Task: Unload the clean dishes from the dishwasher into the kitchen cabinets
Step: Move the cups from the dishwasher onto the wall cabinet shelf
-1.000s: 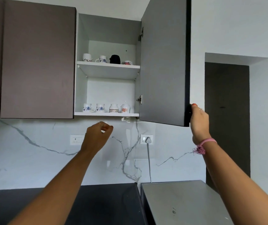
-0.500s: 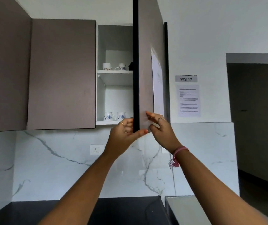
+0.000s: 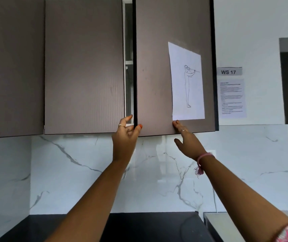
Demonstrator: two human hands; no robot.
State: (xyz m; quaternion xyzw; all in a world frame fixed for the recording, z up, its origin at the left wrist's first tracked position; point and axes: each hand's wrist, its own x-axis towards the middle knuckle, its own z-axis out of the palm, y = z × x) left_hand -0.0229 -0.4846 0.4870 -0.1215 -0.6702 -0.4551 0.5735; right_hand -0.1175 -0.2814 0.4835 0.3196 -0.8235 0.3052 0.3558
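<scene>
Brown cabinet door (image 3: 153, 67) ajar: left hand (image 3: 125, 135) grips edge, right hand (image 3: 186, 137) flat (sign (image 3: 229, 72) "WS 17").

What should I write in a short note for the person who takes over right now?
Left hand: grips the free lower edge of the cabinet door, thumb on its front.
Right hand: open, fingertips on the door front just below the taped drawing.
Door is almost shut; a narrow gap shows the shelves inside.
No dish in either hand.
Left: push the door fully shut. Dishwasher is out of view.
</scene>
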